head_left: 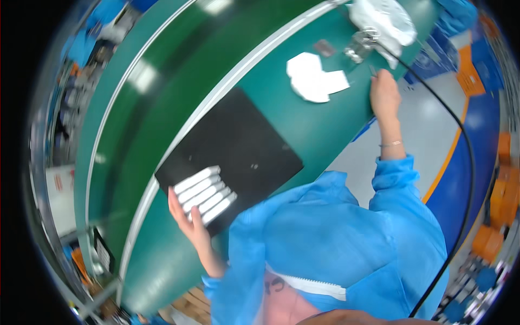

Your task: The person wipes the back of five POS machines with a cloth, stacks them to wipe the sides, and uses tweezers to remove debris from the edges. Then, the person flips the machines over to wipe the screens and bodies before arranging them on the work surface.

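Observation:
A row of several slim white and silver bars [203, 190] lies side by side on a black mat [233, 135]. My left hand [190, 225] is at the near left end of this row, its fingers apart and touching the bars. Far to the right, my right hand [385, 97] is at the edge of the green table, with its fingers closed. A thin greyish tip shows by those fingers, too small to name. Just beyond that hand are some shiny metal pieces [358, 47] and a white plastic bag [387, 21].
White paper pieces [314, 78] and a small dark flat piece [325, 47] lie on the green table [303, 130]. A pale rail [214, 96] runs behind the mat, with a green belt [162, 86] beyond. A black cable [449, 108] curves down the right side. Orange bins [487, 244] stand at far right.

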`<state>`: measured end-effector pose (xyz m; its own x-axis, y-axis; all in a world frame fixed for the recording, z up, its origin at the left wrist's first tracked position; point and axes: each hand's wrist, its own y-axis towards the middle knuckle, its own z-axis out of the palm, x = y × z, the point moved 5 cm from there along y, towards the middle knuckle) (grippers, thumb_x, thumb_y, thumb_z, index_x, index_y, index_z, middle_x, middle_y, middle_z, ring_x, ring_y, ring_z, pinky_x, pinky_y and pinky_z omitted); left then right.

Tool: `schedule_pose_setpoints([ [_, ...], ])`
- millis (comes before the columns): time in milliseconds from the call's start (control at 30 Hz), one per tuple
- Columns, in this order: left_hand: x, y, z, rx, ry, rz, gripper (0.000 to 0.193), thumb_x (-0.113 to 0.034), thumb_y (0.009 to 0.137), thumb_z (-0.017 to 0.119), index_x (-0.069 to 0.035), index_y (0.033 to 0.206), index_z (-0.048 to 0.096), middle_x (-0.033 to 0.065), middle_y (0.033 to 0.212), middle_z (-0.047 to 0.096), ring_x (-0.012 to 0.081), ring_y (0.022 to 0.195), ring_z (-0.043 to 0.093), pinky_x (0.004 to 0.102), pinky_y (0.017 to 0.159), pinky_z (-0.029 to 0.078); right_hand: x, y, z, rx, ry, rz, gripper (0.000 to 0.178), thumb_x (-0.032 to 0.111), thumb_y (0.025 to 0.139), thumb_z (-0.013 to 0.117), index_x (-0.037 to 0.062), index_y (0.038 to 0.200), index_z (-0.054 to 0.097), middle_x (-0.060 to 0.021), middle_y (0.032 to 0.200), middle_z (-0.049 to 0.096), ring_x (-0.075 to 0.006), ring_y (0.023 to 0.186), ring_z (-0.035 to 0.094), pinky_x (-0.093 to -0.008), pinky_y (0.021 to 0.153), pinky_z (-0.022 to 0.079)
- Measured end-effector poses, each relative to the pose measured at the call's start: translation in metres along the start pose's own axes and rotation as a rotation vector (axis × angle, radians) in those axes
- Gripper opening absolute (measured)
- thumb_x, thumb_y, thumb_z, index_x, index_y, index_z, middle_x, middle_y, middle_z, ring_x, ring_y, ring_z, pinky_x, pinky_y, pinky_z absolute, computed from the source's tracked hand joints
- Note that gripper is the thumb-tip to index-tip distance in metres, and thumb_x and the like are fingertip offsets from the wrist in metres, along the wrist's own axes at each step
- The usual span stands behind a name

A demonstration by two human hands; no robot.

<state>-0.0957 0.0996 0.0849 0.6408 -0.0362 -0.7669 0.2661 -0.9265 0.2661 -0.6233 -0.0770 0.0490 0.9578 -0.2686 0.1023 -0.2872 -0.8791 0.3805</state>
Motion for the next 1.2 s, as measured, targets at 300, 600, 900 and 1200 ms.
schedule_pose_setpoints([
  [300, 0.002, -0.001, 0.009, -0.032, -0.095, 0.002, 0.057, -0.011, 0.091, 0.057, -0.004, 0.145, 0.043, 0.0177, 0.149, 0.037, 0.0309, 0.137, 0.039, 0.0384, 0.111, 0.032, 0.119, -0.078, -0.088, -0.018, 0.744, -0.386, 0.017, 0.003, 0.091, 0.063, 0.0031, 0.107, 0.067, -0.0114, 0.099, 0.065, -0.0254, 0.086, 0.063, -0.0323, 0.074, 0.051],
  [600, 0.002, -0.011, 0.009, -0.061, -0.177, -0.054, 0.060, -0.012, 0.088, 0.058, -0.005, 0.145, 0.043, 0.0170, 0.151, 0.035, 0.0304, 0.132, 0.044, 0.0378, 0.107, 0.037, 0.287, -0.162, -0.146, 0.186, 0.776, -1.154, 0.034, 0.007, 0.066, 0.080, 0.0086, 0.100, 0.073, -0.0021, 0.086, 0.064, -0.0158, 0.067, 0.058, -0.0284, 0.059, 0.043],
  [900, -0.003, -0.010, 0.010, -0.061, -0.145, -0.061, 0.060, -0.011, 0.086, 0.058, -0.006, 0.144, 0.045, 0.0165, 0.149, 0.037, 0.0308, 0.132, 0.044, 0.0381, 0.107, 0.037, 0.291, -0.166, -0.144, 0.163, 0.651, -1.186, 0.028, 0.007, 0.066, 0.080, 0.0081, 0.093, 0.072, -0.0028, 0.087, 0.067, -0.0165, 0.074, 0.064, -0.0269, 0.061, 0.044],
  [1200, -0.002, -0.008, 0.010, -0.088, -0.069, 0.004, 0.061, -0.015, 0.085, 0.064, -0.009, 0.143, 0.046, 0.0173, 0.146, 0.040, 0.0336, 0.120, 0.055, 0.0365, 0.095, 0.048, 0.295, -0.166, -0.138, 0.186, 0.629, -1.214, 0.026, 0.008, 0.066, 0.076, 0.0070, 0.091, 0.071, -0.0024, 0.085, 0.066, -0.0151, 0.073, 0.063, -0.0266, 0.060, 0.044],
])
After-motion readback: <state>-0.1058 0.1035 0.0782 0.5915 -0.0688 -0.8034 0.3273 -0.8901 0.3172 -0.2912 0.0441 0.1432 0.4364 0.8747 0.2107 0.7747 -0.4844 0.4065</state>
